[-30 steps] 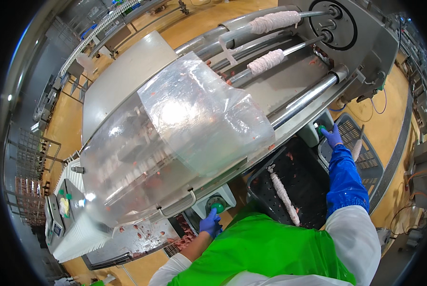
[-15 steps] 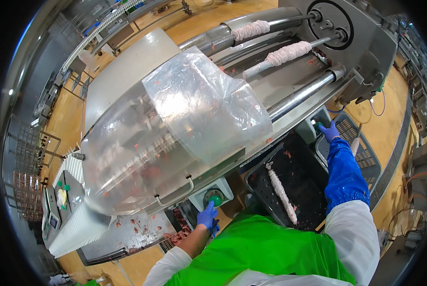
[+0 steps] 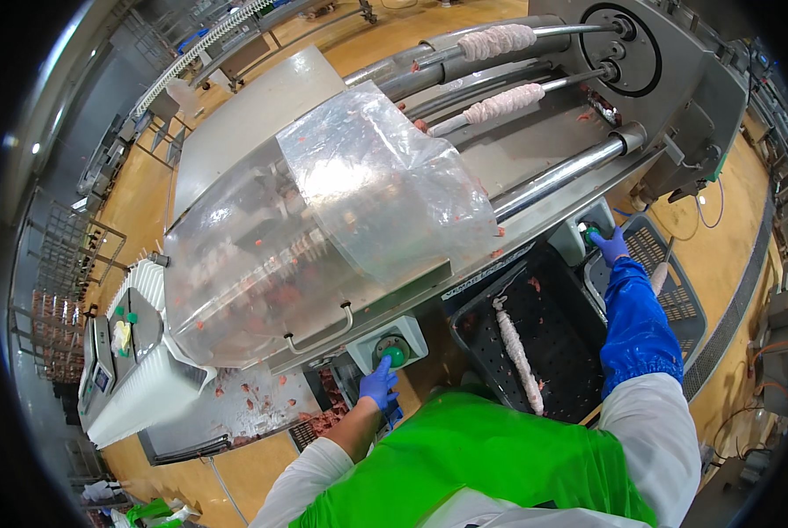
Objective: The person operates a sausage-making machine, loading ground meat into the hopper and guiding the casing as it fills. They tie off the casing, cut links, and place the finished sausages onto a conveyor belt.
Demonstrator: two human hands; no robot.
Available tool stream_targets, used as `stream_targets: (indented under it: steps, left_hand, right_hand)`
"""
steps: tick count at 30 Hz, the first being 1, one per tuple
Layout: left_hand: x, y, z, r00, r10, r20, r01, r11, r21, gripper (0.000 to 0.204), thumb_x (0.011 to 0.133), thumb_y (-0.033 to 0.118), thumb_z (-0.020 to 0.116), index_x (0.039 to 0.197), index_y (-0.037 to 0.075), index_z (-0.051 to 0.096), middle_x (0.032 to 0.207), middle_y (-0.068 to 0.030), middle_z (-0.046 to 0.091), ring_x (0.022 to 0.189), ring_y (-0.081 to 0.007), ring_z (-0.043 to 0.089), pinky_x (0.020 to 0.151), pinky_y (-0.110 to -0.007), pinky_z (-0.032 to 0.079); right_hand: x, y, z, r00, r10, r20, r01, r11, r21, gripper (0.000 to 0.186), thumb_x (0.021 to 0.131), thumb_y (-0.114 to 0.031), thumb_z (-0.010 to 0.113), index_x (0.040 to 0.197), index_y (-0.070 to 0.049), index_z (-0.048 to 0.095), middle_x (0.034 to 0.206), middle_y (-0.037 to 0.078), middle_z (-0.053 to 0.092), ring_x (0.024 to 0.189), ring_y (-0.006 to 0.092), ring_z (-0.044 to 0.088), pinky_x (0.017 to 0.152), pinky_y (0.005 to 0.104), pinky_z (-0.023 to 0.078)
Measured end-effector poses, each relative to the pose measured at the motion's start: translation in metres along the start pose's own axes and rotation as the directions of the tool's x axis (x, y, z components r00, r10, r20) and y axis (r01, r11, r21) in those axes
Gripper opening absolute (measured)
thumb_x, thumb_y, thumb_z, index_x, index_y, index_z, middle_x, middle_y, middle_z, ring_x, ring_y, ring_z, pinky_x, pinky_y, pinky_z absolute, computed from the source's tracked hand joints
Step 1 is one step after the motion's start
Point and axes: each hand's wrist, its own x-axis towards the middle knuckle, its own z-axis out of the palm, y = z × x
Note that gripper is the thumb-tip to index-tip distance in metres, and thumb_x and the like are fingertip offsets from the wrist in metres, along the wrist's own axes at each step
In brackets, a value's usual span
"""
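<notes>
My left hand (image 3: pixel 378 385), in a blue glove, has its index finger stretched to a round green push button (image 3: pixel 397 354) in a pale housing on the machine's front. My right hand (image 3: pixel 612 246), also blue-gloved and with a blue sleeve, reaches to a second green push button (image 3: pixel 591 236) further right. Its fingers are apart at the button. Neither hand holds a thing. Above them, two pale meat rolls (image 3: pixel 498 41) are wrapped around metal rods joined to a round end plate (image 3: pixel 645 53). A clear cover (image 3: pixel 235 273) with a loose plastic sheet (image 3: pixel 376 167) hides the rods' left part.
A black perforated crate (image 3: pixel 579 308) below the machine's front edge holds a long pale meat-wrapped stick (image 3: pixel 519 352). A grey basket (image 3: pixel 683 299) stands beyond my right forearm. Meat scraps lie on a metal tray (image 3: pixel 253 405) at lower left, near a scale (image 3: pixel 101 365).
The rods and their meat rolls have shifted around the end plate. The whole scene has slid slightly in the view. Both hands remain at the green buttons.
</notes>
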Motion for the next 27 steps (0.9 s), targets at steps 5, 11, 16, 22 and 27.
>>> stream_targets:
  steps: [5, 11, 16, 22, 27]
  left_hand:
    - [-0.011, 0.001, 0.003, 0.999, 0.019, -0.025, -0.019, 1.0, 0.001, 0.071, 0.086, 0.059, 0.063, 0.14, 0.018, 0.045, 0.14, -0.0113, 0.05, 0.131, -0.0256, 0.046, 0.096, -0.054, 0.041]
    - [-0.014, 0.003, 0.007, 0.999, 0.027, -0.038, -0.026, 0.999, 0.021, 0.076, 0.085, 0.061, 0.062, 0.144, 0.021, 0.037, 0.141, -0.0116, 0.049, 0.131, -0.0269, 0.046, 0.099, -0.055, 0.037]
    - [-0.026, 0.004, 0.009, 0.995, 0.04, -0.09, -0.04, 0.999, -0.006, 0.067, 0.087, 0.054, 0.063, 0.141, 0.017, 0.047, 0.14, -0.0113, 0.051, 0.13, -0.0257, 0.047, 0.098, -0.054, 0.037]
    - [-0.015, -0.003, 0.005, 0.997, 0.074, -0.022, -0.075, 0.997, -0.027, 0.083, 0.08, 0.061, 0.067, 0.145, 0.015, 0.042, 0.147, -0.0147, 0.045, 0.138, -0.0301, 0.039, 0.109, -0.057, 0.025]
    - [-0.036, 0.002, -0.021, 0.98, 0.159, 0.116, -0.178, 0.967, 0.181, 0.103, 0.069, 0.069, 0.072, 0.147, 0.011, 0.039, 0.136, -0.0166, 0.052, 0.125, -0.0331, 0.049, 0.105, -0.051, 0.036]
  right_hand:
    - [0.011, 0.007, 0.007, 0.996, -0.052, 0.067, 0.046, 0.996, 0.08, 0.098, 0.074, -0.043, 0.081, 0.142, 0.008, 0.032, 0.133, 0.027, 0.053, 0.124, 0.0341, 0.053, 0.104, 0.0381, 0.041]
    - [0.015, 0.013, 0.009, 0.999, -0.038, -0.009, 0.038, 0.999, -0.002, 0.099, 0.074, -0.043, 0.082, 0.143, 0.008, 0.031, 0.134, 0.026, 0.052, 0.123, 0.0326, 0.052, 0.103, 0.0384, 0.041]
    - [0.012, 0.005, 0.019, 0.997, -0.075, 0.028, 0.074, 0.997, 0.038, 0.102, 0.073, -0.042, 0.083, 0.144, 0.008, 0.03, 0.132, 0.024, 0.053, 0.121, 0.0304, 0.053, 0.101, 0.0379, 0.042]
    - [0.015, 0.013, 0.023, 0.959, -0.206, 0.192, 0.132, 0.931, 0.342, 0.051, 0.085, -0.029, 0.074, 0.125, 0.0, 0.06, 0.111, 0.013, 0.066, 0.089, 0.0203, 0.064, 0.071, 0.0324, 0.052]
    - [-0.064, -0.032, 0.048, 0.971, -0.24, -0.02, 0.232, 0.955, -0.182, 0.088, 0.086, -0.054, 0.063, 0.138, 0.012, 0.039, 0.142, 0.03, 0.043, 0.131, 0.0419, 0.042, 0.112, 0.0432, 0.032]
